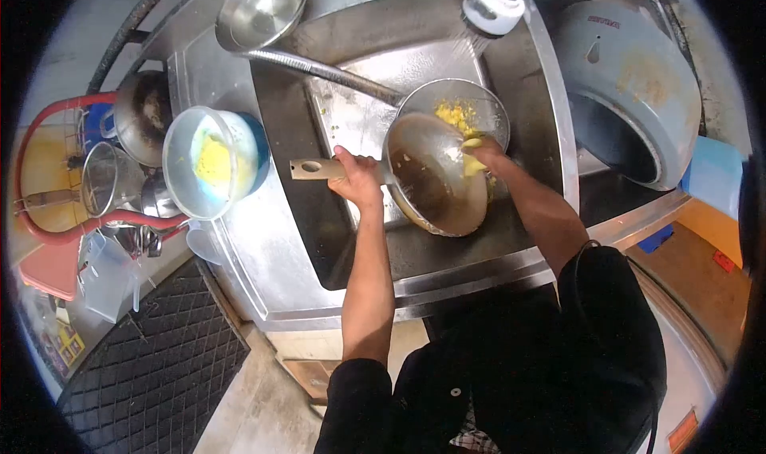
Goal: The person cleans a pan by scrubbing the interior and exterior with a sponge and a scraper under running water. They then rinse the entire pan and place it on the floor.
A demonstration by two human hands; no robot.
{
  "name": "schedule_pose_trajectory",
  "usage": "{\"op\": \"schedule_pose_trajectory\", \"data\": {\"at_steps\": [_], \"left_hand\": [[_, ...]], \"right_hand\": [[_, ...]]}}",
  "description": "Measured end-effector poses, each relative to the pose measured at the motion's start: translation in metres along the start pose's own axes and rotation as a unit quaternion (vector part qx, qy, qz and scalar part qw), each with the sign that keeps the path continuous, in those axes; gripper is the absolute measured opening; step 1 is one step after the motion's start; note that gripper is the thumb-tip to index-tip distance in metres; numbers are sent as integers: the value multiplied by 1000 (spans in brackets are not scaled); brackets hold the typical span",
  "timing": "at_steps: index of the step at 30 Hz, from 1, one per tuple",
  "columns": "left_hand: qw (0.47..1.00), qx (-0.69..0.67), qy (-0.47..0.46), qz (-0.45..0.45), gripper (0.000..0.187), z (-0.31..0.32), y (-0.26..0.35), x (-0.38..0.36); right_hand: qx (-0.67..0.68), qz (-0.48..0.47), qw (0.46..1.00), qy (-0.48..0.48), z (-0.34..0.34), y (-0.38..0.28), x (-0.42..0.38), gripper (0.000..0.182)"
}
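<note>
My left hand (357, 176) is wrapped round the light-coloured handle of a pan (435, 175), which is tilted over the sink (287, 135). Brownish residue and liquid show inside the pan. At the pan's right rim, my right hand (485, 152) is closed on a yellow sponge or cloth (473, 163). Behind the pan a round long-handled strainer (496, 112) rests in the sink, with yellow food bits (455, 115) in it. Water sprays from the white faucet head (491, 9) above.
A clear tub (177, 163) with something yellow inside stands on the left counter. A metal bowl (263, 11) sits at the sink's back left corner. On the right lies a large grey pot (626, 71). Pans and strainers hang at far left.
</note>
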State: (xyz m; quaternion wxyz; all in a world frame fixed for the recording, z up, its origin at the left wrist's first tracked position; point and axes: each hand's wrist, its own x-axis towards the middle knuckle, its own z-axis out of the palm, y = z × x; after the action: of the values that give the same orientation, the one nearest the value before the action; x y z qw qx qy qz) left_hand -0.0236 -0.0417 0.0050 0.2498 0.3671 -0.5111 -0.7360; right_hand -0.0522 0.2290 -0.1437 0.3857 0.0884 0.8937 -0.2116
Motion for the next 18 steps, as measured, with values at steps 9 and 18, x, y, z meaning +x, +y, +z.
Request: {"op": "schedule_pose_trajectory", "data": {"at_steps": [9, 18], "left_hand": [[993, -104, -62, 9, 34, -18, 76, 8], [969, -181, -132, 105, 53, -3, 160, 16]], "right_hand": [[389, -17, 899, 201, -4, 2, 9, 52], [6, 28, 995, 90, 8, 27, -12, 54]]}}
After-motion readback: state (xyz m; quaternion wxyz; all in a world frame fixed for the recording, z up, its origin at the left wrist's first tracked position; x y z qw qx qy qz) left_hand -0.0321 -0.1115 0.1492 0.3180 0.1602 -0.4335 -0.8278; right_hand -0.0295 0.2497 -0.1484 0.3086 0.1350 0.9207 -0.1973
